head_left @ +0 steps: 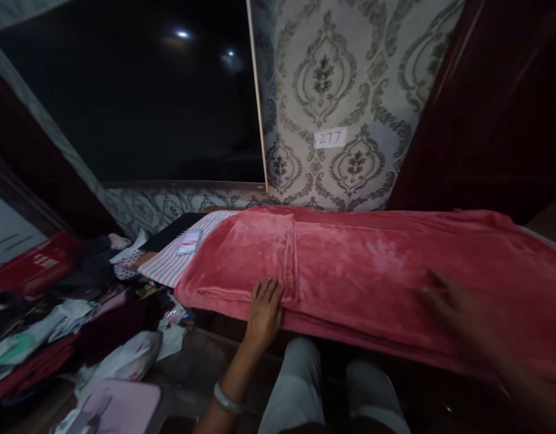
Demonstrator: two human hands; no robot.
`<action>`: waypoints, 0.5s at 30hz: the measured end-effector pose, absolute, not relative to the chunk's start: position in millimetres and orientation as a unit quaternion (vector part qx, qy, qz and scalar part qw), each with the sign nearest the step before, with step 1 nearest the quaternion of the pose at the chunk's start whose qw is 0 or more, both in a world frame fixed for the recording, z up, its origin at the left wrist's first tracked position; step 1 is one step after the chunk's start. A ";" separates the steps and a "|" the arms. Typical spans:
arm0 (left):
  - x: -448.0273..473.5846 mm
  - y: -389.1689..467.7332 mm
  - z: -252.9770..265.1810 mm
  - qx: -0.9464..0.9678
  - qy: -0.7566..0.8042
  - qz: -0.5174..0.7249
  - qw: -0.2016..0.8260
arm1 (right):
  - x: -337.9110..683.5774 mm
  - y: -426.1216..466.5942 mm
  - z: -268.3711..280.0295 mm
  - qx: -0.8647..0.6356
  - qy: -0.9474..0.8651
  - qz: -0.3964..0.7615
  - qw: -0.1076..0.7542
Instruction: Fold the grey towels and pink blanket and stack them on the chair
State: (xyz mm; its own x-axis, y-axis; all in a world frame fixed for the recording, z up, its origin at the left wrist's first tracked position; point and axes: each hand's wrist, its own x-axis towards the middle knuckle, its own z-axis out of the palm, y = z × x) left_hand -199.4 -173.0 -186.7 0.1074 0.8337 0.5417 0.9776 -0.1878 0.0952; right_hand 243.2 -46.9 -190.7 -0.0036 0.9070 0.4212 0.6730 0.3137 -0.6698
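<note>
A coral-red plush blanket (372, 259) lies spread in a long strip across a low surface. Its left end is folded over into a thicker flap (250, 253). My left hand (265, 304) rests flat on the near edge of that flap, its fingers stretched out. Over the right half of the blanket is my right hand (458, 310), blurred by motion, thumb and fingers apart with nothing in them; whether it touches the fabric I cannot tell. A striped cloth (169, 265) shows from under the blanket's left end.
A small pale packet with a blurred face (190, 242) sits on the striped cloth. Clothes (70, 319) lie heaped at left, near a red container (38, 262) and a pink flat-topped object (124, 404). A large dark screen (146, 96) stands behind, beside a wall label reading 277 (331, 138).
</note>
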 end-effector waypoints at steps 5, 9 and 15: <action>-216.7 -179.8 -177.1 -0.703 -0.665 -0.209 0.138 | 80.8 -13.6 -154.0 -0.468 -0.649 0.458 0.387; -248.9 -188.4 -169.4 -0.664 -0.714 -0.181 0.129 | -7.2 -15.6 -144.1 -0.485 -0.620 0.548 0.283; -313.6 -194.8 -165.3 -0.587 -0.767 -0.223 0.130 | -61.4 -29.4 -151.6 -0.455 -0.729 0.426 0.284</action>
